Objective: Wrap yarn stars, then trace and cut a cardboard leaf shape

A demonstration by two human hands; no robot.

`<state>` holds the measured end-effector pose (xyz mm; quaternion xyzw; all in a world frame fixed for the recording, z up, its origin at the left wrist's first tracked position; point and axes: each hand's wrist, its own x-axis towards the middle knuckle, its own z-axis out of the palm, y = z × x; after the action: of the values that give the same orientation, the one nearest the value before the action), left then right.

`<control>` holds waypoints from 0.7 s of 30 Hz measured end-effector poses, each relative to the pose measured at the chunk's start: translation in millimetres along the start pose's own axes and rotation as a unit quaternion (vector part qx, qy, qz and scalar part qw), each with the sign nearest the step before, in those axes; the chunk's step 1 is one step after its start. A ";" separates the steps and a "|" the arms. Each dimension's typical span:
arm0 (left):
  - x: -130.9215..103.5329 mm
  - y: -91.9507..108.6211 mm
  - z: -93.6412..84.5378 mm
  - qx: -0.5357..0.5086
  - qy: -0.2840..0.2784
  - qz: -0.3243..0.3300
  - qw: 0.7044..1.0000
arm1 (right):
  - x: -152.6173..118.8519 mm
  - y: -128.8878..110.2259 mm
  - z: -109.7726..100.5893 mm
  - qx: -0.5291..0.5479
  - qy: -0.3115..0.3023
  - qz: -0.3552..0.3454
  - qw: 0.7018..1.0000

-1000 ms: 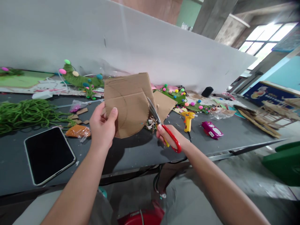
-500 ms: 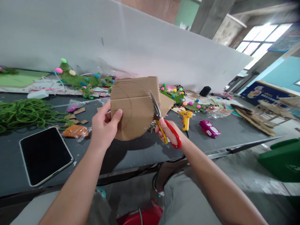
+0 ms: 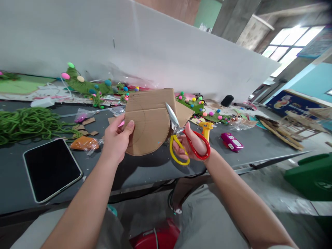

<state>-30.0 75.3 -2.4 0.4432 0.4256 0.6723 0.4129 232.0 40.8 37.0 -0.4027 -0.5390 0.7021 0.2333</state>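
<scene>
My left hand (image 3: 118,138) grips the left side of a brown cardboard piece (image 3: 147,124), thumb on its face. The cardboard has a rounded lower edge, a straight top and a faint curved pencil line. My right hand (image 3: 190,141) holds scissors (image 3: 174,121) with one red and one yellow handle, fingers through the loops. Their blades point up and left at the cardboard's right edge. The handles are spread; how far the blades are parted is hard to tell. Behind the right edge another cardboard piece (image 3: 184,112) shows.
Green yarn (image 3: 28,124), a tablet (image 3: 53,169) and an orange packet (image 3: 84,143) lie on the left. A yellow glue gun (image 3: 206,128) and a purple packet (image 3: 232,141) are to the right. Green decorations with pompoms (image 3: 85,84) line the back, before a white panel (image 3: 181,52).
The scissor handles have spread wider and shifted slightly right with my right hand. The cardboard has tilted and lowered a little at its top in my left hand.
</scene>
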 end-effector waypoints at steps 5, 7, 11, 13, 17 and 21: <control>3.9 -4.5 -0.9 0.026 0.032 0.034 0.999 | -6.0 -1.7 -10.1 -0.004 -0.019 0.038 0.999; 7.9 -4.4 -4.6 0.031 0.061 0.046 0.997 | -9.2 2.2 -12.1 -0.023 -0.010 0.032 0.999; 19.0 1.7 -17.9 0.043 0.134 0.076 0.987 | -20.1 5.0 -20.5 -0.061 -0.054 0.018 0.997; 21.6 6.4 -22.9 0.053 0.122 0.085 0.987 | -24.9 2.8 -25.0 -0.058 -0.059 0.005 0.997; 16.3 11.0 -21.8 0.075 0.059 0.093 0.991 | -27.2 -1.0 -27.8 -0.053 -0.067 -0.006 0.996; 10.1 8.3 -16.3 0.097 0.014 0.090 0.991 | -24.1 1.0 -27.2 -0.068 -0.062 -0.001 0.996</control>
<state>-49.5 78.9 3.8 0.5082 0.4524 0.6686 0.2999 267.9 37.6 41.0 -0.3726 -0.5997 0.6869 0.1722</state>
